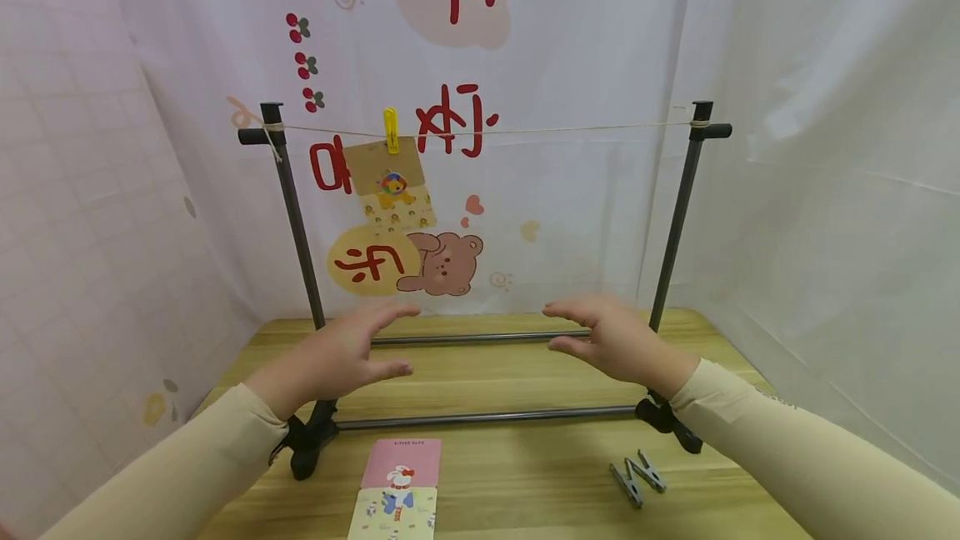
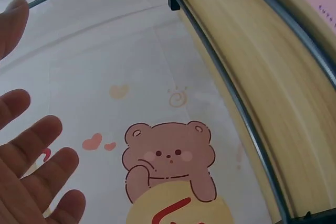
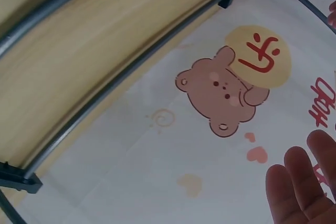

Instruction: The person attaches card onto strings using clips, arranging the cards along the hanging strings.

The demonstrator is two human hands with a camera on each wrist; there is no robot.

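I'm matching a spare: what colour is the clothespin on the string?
Yellow clothespin, clearest in the head view.

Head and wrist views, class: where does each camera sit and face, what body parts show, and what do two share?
Head: on the head, looking forward and down at the rack; left hand, right hand and sleeves show.
Left wrist: on that wrist, facing the printed cloth and table; left hand at left edge, right hand at top.
Right wrist: on that wrist, facing cloth and table; right hand at lower right, left hand at right edge.
Both wrist views share the printed bear.
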